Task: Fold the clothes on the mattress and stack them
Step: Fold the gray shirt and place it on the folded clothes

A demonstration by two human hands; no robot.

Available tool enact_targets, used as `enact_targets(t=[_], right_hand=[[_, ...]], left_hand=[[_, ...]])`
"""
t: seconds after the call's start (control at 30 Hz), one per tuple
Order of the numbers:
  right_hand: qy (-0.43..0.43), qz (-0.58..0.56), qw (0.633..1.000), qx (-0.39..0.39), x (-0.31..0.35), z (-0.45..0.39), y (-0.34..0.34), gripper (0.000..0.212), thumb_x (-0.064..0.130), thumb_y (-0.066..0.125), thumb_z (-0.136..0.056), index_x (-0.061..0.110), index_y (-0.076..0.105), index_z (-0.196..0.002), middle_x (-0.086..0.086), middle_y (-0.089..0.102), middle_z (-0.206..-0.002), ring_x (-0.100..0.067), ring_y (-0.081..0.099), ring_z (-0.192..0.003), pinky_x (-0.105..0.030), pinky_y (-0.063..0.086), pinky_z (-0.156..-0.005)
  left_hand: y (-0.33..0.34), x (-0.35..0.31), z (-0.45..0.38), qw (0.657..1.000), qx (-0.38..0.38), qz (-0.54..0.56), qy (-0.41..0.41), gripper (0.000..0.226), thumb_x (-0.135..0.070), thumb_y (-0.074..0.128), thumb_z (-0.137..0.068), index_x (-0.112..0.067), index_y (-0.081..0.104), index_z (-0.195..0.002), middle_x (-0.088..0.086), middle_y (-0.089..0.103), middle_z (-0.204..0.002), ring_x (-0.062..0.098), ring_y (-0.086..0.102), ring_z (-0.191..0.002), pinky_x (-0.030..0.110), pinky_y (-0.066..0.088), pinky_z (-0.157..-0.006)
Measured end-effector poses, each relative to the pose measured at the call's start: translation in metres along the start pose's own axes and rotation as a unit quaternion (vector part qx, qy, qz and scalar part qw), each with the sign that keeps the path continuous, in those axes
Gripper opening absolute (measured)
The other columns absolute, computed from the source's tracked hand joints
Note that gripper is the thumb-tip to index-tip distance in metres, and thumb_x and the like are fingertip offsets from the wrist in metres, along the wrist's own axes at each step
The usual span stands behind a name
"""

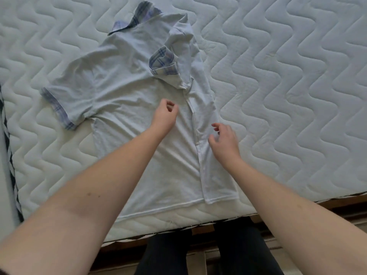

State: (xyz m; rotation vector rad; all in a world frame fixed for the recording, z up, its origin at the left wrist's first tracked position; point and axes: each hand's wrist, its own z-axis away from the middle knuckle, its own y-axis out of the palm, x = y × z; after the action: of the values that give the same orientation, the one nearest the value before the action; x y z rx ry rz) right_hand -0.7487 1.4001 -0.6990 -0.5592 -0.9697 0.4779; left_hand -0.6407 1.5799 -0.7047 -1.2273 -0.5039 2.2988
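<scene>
1. A pale blue shirt lies flat on a white quilted mattress, near its near edge.
2. The shirt's right side is folded over onto the middle, and its fold runs from far to near.
3. The right sleeve, with a checked cuff, lies on top of the shirt.
4. The left sleeve sticks out flat to the left on the mattress.
5. The checked collar is at the far end.
6. The left hand is over the middle of the shirt, fingers loosely curled, holding nothing.
7. The right hand is over the folded part, fingers spread and bent, holding nothing.
8. Whether the hands touch the cloth cannot be told.
9. Dark legs stand by the near edge.
</scene>
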Motion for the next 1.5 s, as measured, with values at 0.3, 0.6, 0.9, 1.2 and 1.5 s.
enact_targets(t=[0.3, 0.6, 0.9, 1.2, 1.5], right_hand=[[-0.036, -0.001, 0.999, 0.016, 0.034, -0.085, -0.007, 0.046, 0.019, 0.058, -0.092, 0.017, 0.050, -0.138, -0.007, 0.054, -0.127, -0.024, 0.047, -0.121, -0.033, 0.032, -0.106], [-0.069, -0.004, 0.998, 0.007, 0.073, -0.179, -0.021, 0.048, 0.020, 0.058, -0.093, 0.015, 0.048, -0.140, -0.006, 0.052, -0.136, -0.021, 0.044, -0.128, -0.033, 0.030, -0.111], [-0.022, -0.147, 0.989, 0.025, 0.093, -0.236, -0.015, 0.042, 0.027, 0.058, -0.094, 0.025, 0.051, -0.135, 0.006, 0.059, -0.121, -0.006, 0.055, -0.105, -0.024, 0.045, -0.088], [-0.011, -0.146, 0.989, 0.038, 0.088, -0.253, -0.023, 0.050, 0.028, 0.053, -0.097, 0.025, 0.042, -0.145, 0.001, 0.054, -0.130, -0.013, 0.053, -0.117, -0.035, 0.042, -0.105], [-0.050, -0.074, 0.996, 0.012, 0.093, -0.257, -0.019, 0.051, 0.026, 0.058, -0.095, 0.022, 0.043, -0.144, -0.003, 0.043, -0.133, -0.017, 0.043, -0.124, -0.037, 0.037, -0.109]], left_hand=[[-0.050, -0.072, -0.107, 0.974, -0.131, -0.160, 0.092, 0.043, -0.035, 0.051, -0.095, -0.020, 0.050, -0.135, 0.010, 0.036, -0.141, 0.027, 0.040, -0.128, 0.037, 0.034, -0.109], [-0.052, -0.134, -0.204, 0.978, -0.024, -0.186, 0.091, 0.052, -0.046, 0.050, -0.097, -0.013, 0.046, -0.137, 0.009, 0.053, -0.137, 0.026, 0.051, -0.123, 0.035, 0.041, -0.099], [-0.034, -0.173, -0.256, 0.950, 0.234, -0.206, 0.012, 0.046, -0.051, 0.075, -0.077, -0.018, 0.063, -0.106, 0.004, 0.068, -0.105, 0.026, 0.066, -0.097, 0.041, 0.055, -0.091], [-0.008, -0.195, -0.272, 0.968, 0.135, -0.172, 0.122, 0.038, -0.032, 0.035, -0.106, -0.015, 0.055, -0.134, 0.009, 0.058, -0.133, 0.027, 0.051, -0.124, 0.021, 0.035, -0.091], [-0.042, -0.164, -0.254, 0.929, 0.142, -0.333, 0.081, 0.052, -0.068, 0.065, -0.076, -0.018, 0.054, -0.082, -0.005, 0.056, -0.076, 0.015, 0.052, -0.071, 0.028, 0.038, -0.059]])
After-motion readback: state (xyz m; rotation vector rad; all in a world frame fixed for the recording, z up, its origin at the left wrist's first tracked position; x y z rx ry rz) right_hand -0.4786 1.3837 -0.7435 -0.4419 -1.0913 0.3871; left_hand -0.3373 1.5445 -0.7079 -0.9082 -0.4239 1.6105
